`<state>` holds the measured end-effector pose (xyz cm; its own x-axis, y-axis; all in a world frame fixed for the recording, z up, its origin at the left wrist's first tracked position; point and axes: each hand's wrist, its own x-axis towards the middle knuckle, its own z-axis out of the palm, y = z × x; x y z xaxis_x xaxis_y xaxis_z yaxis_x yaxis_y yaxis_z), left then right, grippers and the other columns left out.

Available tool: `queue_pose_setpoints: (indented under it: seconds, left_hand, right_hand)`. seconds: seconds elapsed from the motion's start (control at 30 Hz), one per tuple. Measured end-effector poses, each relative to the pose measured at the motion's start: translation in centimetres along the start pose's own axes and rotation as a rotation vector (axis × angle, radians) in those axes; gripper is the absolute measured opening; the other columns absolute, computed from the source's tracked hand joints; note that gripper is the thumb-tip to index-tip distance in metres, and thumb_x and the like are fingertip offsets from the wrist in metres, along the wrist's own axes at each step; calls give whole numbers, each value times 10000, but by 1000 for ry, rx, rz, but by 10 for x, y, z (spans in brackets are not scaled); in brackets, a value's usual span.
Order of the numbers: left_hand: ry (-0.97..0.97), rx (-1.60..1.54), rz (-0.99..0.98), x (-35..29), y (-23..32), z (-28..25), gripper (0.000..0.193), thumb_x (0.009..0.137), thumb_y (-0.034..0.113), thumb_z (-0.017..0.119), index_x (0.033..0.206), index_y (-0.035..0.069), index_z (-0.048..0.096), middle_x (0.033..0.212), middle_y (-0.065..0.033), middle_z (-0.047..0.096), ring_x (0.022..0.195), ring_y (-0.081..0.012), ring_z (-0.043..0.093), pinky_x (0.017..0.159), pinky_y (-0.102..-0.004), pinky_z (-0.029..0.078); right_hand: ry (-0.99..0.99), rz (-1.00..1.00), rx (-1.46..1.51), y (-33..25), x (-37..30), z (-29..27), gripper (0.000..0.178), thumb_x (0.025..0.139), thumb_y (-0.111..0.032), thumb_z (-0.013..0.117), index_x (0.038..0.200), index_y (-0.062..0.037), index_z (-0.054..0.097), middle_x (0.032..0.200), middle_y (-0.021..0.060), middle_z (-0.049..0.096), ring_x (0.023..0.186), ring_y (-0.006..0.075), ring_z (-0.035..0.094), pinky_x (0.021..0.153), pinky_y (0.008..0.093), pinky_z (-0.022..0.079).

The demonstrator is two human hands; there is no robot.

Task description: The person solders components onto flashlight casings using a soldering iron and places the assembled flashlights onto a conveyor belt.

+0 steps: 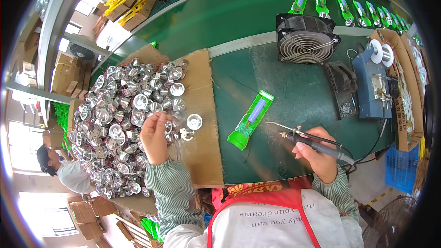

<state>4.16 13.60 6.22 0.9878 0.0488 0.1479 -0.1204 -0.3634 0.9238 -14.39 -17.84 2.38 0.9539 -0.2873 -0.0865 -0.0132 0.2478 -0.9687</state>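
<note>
My right hand [319, 154] is wrapped round the dark handle of a soldering iron [312, 144], which has a thin metal feed tube along its top. Its tip points left, toward a green plastic housing [239, 138] lying on the green bench. Inside that housing are a blue-purple cylindrical cell [259, 109] and a small circuit board [245, 129]. My left hand [155, 135] is pinched at the right edge of a heap of shiny reflector cups [117, 115]; what its fingertips hold, if anything, cannot be made out. Two loose cups, one a white-rimmed reflector [194, 121], lie beside it on cardboard [204, 156].
A black fan [307, 41] stands at the back of the bench. Right of it are a blue machine [371, 82] with a solder spool [387, 55] and a cardboard box [406, 110]. Several green housings [321, 3] line the far belt. Another person [69, 170] is at far left.
</note>
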Motion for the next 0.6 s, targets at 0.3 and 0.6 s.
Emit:
queue_pose_setpoints:
  seconds: [0.3, 0.6]
  left_hand:
    - [-487, 405, 69, -71, -5, 76, 102, 778, 90, 640, 841, 10, 641, 710, -112, 608, 705, -224, 570, 643, -312, 451]
    - [-545, 467, 206, -68, -9, 92, 75, 748, 90, 644, 758, 18, 625, 710, -101, 603, 680, -272, 517, 619, -361, 414]
  right_hand:
    - [-93, -22, -73, 6, 10, 13, 119, 796, -29, 622, 880, 23, 556, 743, 84, 641, 622, 91, 608, 542, 217, 490]
    - [-136, 144, -97, 17, 22, 22, 129, 811, -15, 602, 890, 29, 511, 748, 117, 634, 635, 119, 612, 555, 239, 497]
